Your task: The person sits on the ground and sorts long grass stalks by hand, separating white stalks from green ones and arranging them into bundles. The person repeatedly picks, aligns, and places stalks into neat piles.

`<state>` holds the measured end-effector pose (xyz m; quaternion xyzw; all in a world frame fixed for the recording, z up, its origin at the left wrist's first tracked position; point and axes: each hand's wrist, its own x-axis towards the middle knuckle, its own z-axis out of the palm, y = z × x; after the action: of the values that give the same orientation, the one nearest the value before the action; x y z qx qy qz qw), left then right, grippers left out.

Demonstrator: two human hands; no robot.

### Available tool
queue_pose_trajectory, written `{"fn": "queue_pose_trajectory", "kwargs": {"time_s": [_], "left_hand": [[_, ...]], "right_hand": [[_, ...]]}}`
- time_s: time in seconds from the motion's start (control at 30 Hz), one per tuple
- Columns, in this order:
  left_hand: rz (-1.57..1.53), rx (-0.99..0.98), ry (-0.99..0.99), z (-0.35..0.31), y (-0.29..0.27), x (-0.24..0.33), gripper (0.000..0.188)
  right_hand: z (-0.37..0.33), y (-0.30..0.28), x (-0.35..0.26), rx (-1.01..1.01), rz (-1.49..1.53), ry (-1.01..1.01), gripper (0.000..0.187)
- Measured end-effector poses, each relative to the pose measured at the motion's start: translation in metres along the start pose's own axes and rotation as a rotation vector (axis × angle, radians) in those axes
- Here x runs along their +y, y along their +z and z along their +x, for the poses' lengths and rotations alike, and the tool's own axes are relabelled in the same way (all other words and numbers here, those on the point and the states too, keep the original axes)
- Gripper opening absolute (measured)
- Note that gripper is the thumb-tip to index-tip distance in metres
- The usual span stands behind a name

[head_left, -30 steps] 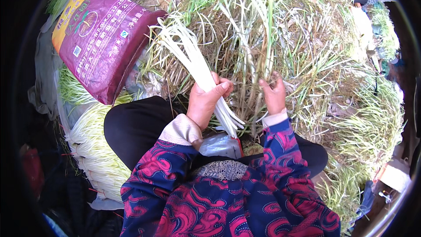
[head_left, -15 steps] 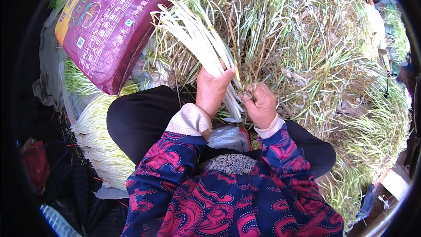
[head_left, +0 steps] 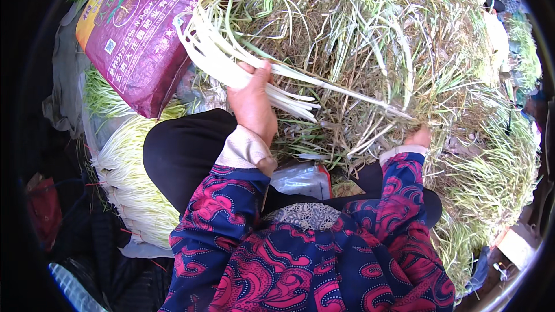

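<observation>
The person sat low before a great heap of tangled green stalks (head_left: 404, 58). The left hand (head_left: 251, 104) was closed around a bunch of pale, cleaned stalks (head_left: 231, 60), their white ends fanning past the thumb toward the lap. The right hand (head_left: 417, 137) was down in the heap, mostly buried (whether it gripped anything I could not tell), with one long stalk (head_left: 352, 93) stretched between the two hands. That stalk looked likely to snap if tugged against the tangle, and the bunch could splay loose. Finished bundles (head_left: 136, 179) lay beside a purple sack (head_left: 136, 34) to the left.
</observation>
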<state>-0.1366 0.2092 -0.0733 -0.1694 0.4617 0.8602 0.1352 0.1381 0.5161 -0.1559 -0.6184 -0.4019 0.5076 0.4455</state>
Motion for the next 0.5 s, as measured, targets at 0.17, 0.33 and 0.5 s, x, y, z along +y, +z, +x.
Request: {"fn": "queue_pose_trajectory", "kwargs": {"time_s": [0.17, 0.33, 0.5], "left_hand": [[-0.108, -0.096, -0.015, 0.005, -0.002, 0.041, 0.011], [0.027, -0.256, -0.203, -0.018, 0.008, 0.024, 0.012], [0.109, -0.365, -0.301, -0.030, 0.008, 0.003, 0.008]], "right_hand": [[0.028, -0.016, -0.021, -0.196, -0.573, -0.017, 0.028], [-0.062, 0.054, -0.055, -0.849, -1.119, -0.856, 0.042], [-0.201, 0.107, -0.069, -1.368, -0.694, -0.216, 0.032]]}}
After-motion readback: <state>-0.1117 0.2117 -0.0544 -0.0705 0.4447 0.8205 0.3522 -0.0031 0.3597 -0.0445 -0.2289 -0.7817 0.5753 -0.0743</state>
